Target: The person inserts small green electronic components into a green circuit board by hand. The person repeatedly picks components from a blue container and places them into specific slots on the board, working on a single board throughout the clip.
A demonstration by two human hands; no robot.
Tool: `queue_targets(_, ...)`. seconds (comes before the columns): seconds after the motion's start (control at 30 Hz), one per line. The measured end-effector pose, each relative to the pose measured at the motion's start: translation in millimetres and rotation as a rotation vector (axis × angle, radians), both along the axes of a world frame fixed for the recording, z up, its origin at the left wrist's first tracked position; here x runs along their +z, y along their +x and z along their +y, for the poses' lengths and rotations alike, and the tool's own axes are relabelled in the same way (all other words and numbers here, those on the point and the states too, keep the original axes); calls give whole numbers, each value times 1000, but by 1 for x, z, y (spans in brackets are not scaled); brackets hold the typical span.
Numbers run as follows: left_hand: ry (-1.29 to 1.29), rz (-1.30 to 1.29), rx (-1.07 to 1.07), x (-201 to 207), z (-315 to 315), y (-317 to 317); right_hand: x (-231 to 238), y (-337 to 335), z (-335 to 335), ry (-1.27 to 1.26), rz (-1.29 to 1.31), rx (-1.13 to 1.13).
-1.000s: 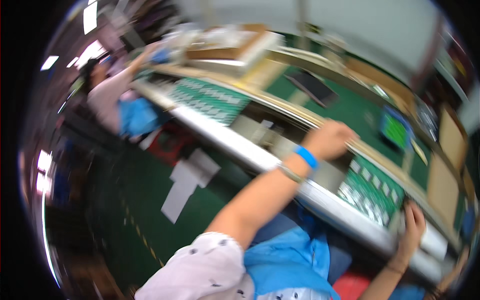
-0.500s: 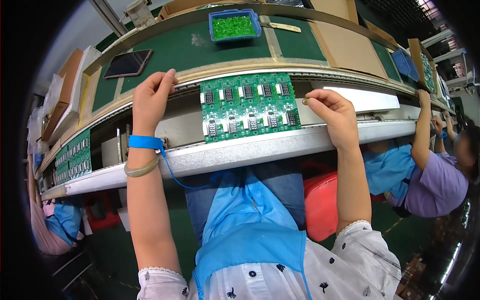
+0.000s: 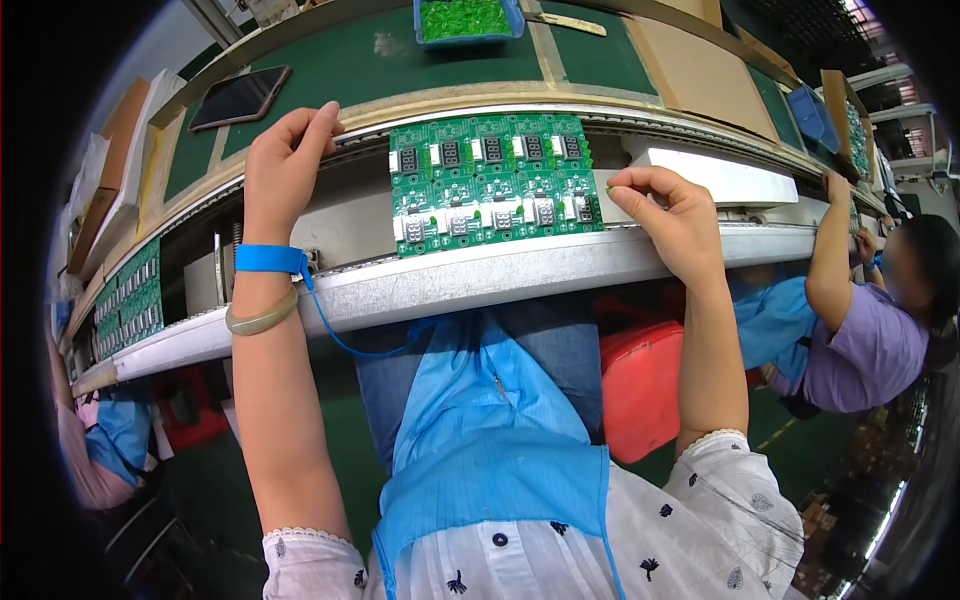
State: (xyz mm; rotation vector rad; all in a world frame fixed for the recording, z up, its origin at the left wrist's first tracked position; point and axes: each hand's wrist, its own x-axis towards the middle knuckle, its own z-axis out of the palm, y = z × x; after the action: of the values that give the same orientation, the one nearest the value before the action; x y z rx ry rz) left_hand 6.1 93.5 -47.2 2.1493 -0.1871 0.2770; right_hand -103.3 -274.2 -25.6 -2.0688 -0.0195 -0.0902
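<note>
A green circuit board panel (image 3: 490, 185) with several black digit displays and white parts lies across the conveyor rails in front of me. My right hand (image 3: 672, 215) is at its right edge, thumb and forefinger pinched on a small green part (image 3: 610, 188). Off the panel's left side, my left hand (image 3: 290, 160) hovers by the far rail, its thumb pressed to curled fingers; whatever they hold, if anything, is hidden. That wrist wears a blue wrist strap (image 3: 268, 259) with a cord and a bangle (image 3: 263, 314).
Beyond the rail are a blue bin (image 3: 430, 40) of small green parts, a phone (image 3: 240, 97) and a flat-handled tool (image 3: 572, 22). Another board panel (image 3: 130, 300) sits farther left on the conveyor. A co-worker in a purple shirt (image 3: 865, 350) works at right, near a red stool (image 3: 642, 390).
The view has tilted, so the bench and panel appear higher in the picture. My right hand stays pinched beside the panel's right edge, slightly nearer me; the left hand keeps its closed shape.
</note>
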Motion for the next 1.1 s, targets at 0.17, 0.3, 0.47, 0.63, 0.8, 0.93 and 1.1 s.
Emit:
queue_targets(0.17,17,46,-9,1,2,0,-5,-4,0,-310,-135,52)
queue_targets(0.3,12,50,-12,1,1,0,-5,-5,5,-413,-197,57)
queue_targets(0.47,6,55,-1,1,2,-1,-4,-3,9,-520,-265,70)
queue_targets(0.63,10,40,-10,2,1,-2,-1,-4,10,-683,-355,123)
queue_targets(0.8,11,35,-5,2,0,-3,7,-6,19,-796,-344,109)
queue_targets(0.93,-7,-3,-10,1,-1,-3,6,-4,20,-739,-333,76)
queue_targets(1.1,-13,-17,-26,2,-3,-3,7,-6,21,-630,-216,1)
